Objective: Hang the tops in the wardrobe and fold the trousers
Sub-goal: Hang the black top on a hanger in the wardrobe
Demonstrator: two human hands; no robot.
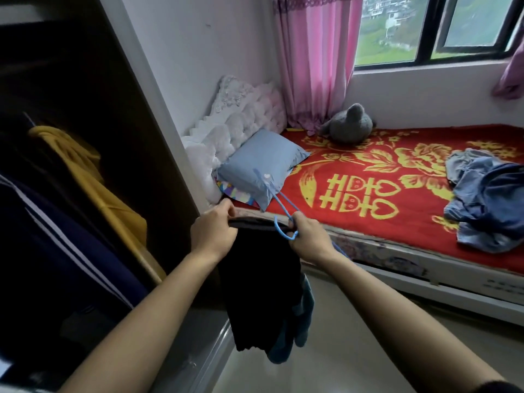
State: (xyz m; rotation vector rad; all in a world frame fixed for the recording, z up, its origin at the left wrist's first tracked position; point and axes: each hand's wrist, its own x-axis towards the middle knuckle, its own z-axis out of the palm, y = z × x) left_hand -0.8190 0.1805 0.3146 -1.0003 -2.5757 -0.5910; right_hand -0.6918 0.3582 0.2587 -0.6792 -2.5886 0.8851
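A black top hangs down between my hands, with a blue cloth part showing behind its lower right edge. My left hand pinches the garment's upper edge at the left. My right hand grips the same edge together with a thin blue hanger, whose hook points up and away over the bed. The open wardrobe stands at my left with a yellow garment and a navy jacket hanging inside. A heap of blue denim clothes lies on the bed at the right.
The bed with a red and gold blanket fills the right side. On it are a blue pillow and a grey plush toy. A pink curtain hangs by the window. Pale floor lies below my arms.
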